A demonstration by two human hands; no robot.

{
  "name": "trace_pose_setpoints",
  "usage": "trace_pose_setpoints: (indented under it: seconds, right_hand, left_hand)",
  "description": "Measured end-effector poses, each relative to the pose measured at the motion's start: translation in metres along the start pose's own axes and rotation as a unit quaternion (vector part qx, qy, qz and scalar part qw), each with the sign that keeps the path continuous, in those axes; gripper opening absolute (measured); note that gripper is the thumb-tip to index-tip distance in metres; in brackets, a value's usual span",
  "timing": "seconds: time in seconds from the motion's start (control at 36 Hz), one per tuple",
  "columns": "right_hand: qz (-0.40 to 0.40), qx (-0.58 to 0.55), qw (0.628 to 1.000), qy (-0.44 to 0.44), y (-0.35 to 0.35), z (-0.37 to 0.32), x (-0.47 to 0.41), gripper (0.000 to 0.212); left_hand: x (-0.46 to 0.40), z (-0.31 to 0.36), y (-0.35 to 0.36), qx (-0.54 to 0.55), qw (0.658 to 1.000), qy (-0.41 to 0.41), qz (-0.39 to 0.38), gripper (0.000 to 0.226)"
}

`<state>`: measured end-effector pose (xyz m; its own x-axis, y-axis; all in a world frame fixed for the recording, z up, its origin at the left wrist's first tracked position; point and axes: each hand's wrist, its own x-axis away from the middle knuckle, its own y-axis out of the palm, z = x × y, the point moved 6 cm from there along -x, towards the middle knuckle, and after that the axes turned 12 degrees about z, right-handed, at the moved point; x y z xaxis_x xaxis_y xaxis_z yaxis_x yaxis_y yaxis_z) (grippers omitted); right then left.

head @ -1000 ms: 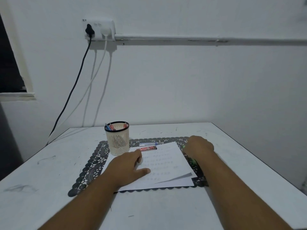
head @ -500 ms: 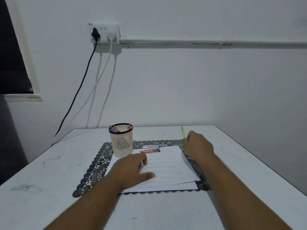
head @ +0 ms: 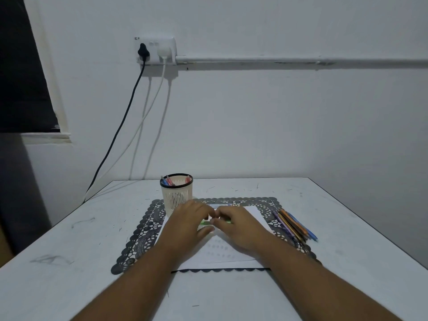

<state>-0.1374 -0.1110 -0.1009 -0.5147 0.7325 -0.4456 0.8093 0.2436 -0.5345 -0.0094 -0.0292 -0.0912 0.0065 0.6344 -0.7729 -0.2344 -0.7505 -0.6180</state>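
Both my hands meet over white sheets of paper (head: 231, 251) that lie on a dark lace placemat (head: 141, 230). My right hand (head: 238, 225) and my left hand (head: 190, 221) hold a green pen (head: 205, 223) between them; only short green bits show between the fingers. A cream mesh pen cup (head: 177, 195) with several pens stands just behind my left hand. A bundle of coloured pens (head: 294, 224) lies on the mat's right edge.
A white table (head: 69, 262) bears the mat and stands against a white wall. A socket (head: 155, 50) on the wall has a black and a white cable hanging down to the table's far left corner. Another pen (head: 217, 205) lies behind my hands.
My right hand brought the green pen from the mat's right side to the middle. My left hand lifted off the paper to meet it. The bundle of coloured pens is now uncovered.
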Motion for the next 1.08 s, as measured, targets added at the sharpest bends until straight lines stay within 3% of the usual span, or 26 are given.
trace_pose_setpoints:
  seconds: [0.17,0.31,0.53,0.67,0.83,1.08]
  right_hand:
    - [0.007,-0.058,0.998,0.010,0.005,0.000,-0.001,0.011]
    - [0.051,-0.104,0.993,0.035,-0.003,0.009,-0.003,0.013]
    - [0.043,-0.089,0.993,0.058,-0.006,0.017,-0.003,0.023]
    - [0.026,-0.149,0.986,0.076,0.003,0.018,-0.002,0.015]
    - [0.030,-0.231,0.965,0.122,0.006,0.022,-0.004,0.013]
    - [0.019,-0.281,0.948,0.148,0.005,0.032,-0.006,0.007]
  left_hand:
    - [-0.003,-0.005,-0.002,-0.021,1.000,0.000,-0.004,0.011]
    - [-0.002,-0.010,-0.004,-0.033,0.999,-0.028,0.002,0.014]
    - [0.002,-0.013,-0.005,-0.035,0.997,-0.064,0.002,0.011]
    - [0.006,-0.007,0.000,0.007,0.997,-0.060,-0.037,0.025]
    - [0.003,-0.014,0.003,0.000,0.997,-0.064,-0.032,0.005]
    - [0.004,-0.014,0.002,0.002,0.997,-0.071,-0.029,0.003]
